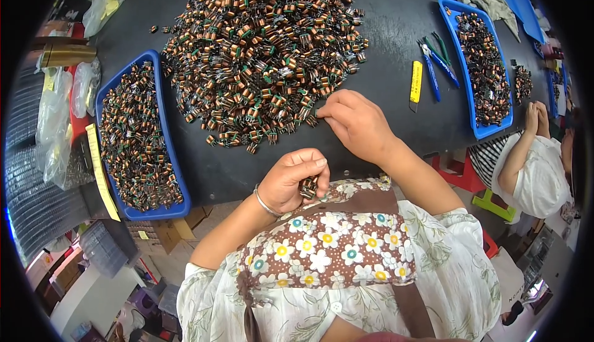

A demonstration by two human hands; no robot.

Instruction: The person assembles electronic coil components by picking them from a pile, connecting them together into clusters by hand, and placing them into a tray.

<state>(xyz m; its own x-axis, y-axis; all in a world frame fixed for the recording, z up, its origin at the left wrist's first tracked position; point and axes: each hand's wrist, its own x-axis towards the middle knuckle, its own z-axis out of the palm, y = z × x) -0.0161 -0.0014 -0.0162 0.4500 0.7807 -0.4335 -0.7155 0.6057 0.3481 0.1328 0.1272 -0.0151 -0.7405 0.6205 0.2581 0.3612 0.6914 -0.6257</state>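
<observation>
A big heap of small copper-wound coils (266,51), with green and black parts and thin metal leads, lies on the dark table. My left hand (291,178) is curled near the table's front edge, with several coils (308,187) held in its fingers. At the heap's lower right edge, my right hand (356,122) has its thumb and fingers pinched together. A bit of green shows at its fingertips, next to the outermost coils. Whether a coil is gripped there is too small to tell.
Blue trays full of coils stand at the left (172,156) and right (461,63). Between the heap and right tray lie blue-handled pliers (433,73) and a yellow cutter knife (416,83). A yellow tape strip (102,172) borders the left tray. Another person (532,168) sits at far right.
</observation>
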